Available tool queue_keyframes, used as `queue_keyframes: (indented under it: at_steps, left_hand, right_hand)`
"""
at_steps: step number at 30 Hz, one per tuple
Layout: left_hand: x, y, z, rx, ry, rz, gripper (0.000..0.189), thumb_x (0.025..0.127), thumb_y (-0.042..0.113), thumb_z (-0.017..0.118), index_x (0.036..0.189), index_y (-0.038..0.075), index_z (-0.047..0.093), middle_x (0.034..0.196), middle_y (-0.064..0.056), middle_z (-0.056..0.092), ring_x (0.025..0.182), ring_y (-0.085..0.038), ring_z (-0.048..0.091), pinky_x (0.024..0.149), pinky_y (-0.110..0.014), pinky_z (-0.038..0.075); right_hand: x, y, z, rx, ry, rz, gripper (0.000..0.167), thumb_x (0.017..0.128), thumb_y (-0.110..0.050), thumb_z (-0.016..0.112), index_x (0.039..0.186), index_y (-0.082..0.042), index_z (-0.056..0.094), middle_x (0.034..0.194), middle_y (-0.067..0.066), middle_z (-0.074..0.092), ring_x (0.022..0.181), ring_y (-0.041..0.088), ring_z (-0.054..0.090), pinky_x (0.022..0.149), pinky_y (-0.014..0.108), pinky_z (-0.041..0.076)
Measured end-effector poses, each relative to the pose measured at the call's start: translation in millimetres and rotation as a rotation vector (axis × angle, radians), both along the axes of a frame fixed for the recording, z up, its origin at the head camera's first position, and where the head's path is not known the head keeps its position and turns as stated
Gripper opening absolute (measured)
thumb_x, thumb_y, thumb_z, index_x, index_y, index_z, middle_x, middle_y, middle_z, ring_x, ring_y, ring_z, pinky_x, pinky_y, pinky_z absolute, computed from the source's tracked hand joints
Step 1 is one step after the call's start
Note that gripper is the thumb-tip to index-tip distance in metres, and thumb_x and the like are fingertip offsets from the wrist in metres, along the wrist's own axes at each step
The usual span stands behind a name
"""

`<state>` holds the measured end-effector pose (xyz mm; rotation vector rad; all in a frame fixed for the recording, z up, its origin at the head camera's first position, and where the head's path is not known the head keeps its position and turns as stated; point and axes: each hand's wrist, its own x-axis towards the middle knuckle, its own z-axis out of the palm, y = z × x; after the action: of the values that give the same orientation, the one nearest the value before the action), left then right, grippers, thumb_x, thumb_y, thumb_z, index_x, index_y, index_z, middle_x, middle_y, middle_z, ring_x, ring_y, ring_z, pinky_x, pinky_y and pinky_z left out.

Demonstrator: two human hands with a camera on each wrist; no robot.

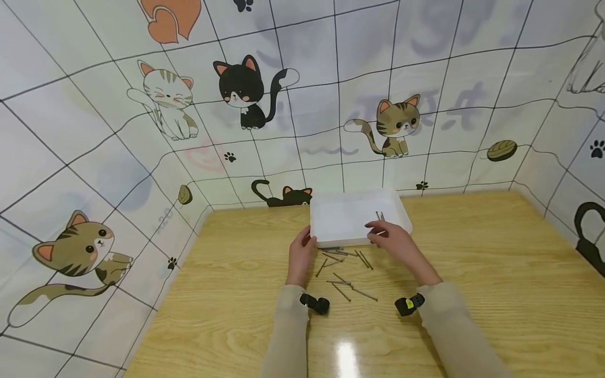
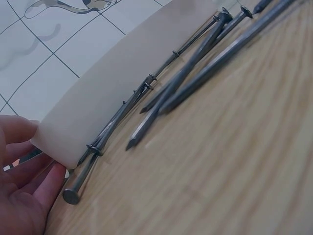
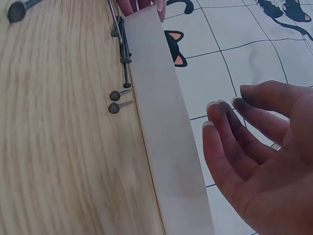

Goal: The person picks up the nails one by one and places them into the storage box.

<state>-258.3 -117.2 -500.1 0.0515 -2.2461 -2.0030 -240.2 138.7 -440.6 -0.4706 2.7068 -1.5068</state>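
A shallow white plastic tray stands on the wooden table against the wall. My left hand holds its near left corner, thumb and fingers about the corner in the left wrist view. My right hand hovers over the tray's near right part, fingers loosely bent with nothing between them. Just beyond its fingertips a few nails lie inside the tray. Several long steel nails lie scattered before the tray, some along its front wall. A looser group of nails lies nearer to me.
Wooden tabletop extends on both sides of the tray. Behind and beside it hangs a white gridded sheet with printed cats. Black wrist cameras sit on both sleeves.
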Motion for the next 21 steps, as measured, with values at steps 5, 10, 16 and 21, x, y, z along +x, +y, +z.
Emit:
queue_keyframes:
  at_steps: [5,10,16,21]
  left_hand:
    - [-1.0,-0.7,0.4,-0.005,-0.015,-0.005,0.042,0.091,0.023,0.052,0.132,0.017,0.046,0.128,0.001,0.048,0.115,-0.015,0.044,0.095,-0.036,0.036]
    - [-0.8,-0.5,-0.1,0.0,-0.004,-0.009,0.042,0.092,0.022,0.051,0.133,0.015,0.044,0.13,-0.003,0.047,0.115,-0.016,0.044,0.095,-0.037,0.035]
    - [-0.3,-0.4,1.8,-0.011,-0.003,-0.007,0.043,0.091,0.023,0.052,0.133,0.014,0.045,0.13,-0.003,0.047,0.114,-0.014,0.044,0.094,-0.037,0.036]
    - [1.0,-0.2,-0.1,-0.008,0.002,-0.011,0.043,0.091,0.021,0.051,0.133,0.013,0.044,0.13,-0.005,0.047,0.115,-0.017,0.044,0.095,-0.038,0.036]
  right_hand:
    - [1.3,-3.2,-3.3,-0.015,-0.006,0.02,0.036,0.09,-0.026,0.054,0.122,-0.009,0.053,0.104,0.01,0.058,0.085,0.023,0.059,0.069,0.037,0.047]
    - [5.1,-6.6,-3.6,-0.001,-0.015,0.064,0.034,0.09,-0.026,0.054,0.12,-0.01,0.055,0.106,0.008,0.059,0.091,0.023,0.057,0.071,0.036,0.047]
    - [7.6,-7.2,-0.7,0.081,-0.023,0.126,0.032,0.09,-0.023,0.054,0.118,-0.007,0.057,0.106,0.006,0.06,0.095,0.024,0.055,0.078,0.04,0.045]
    - [9.1,-4.3,-3.7,0.153,-0.073,0.182,0.033,0.089,-0.022,0.054,0.117,-0.004,0.057,0.106,0.009,0.06,0.096,0.025,0.055,0.078,0.04,0.045]
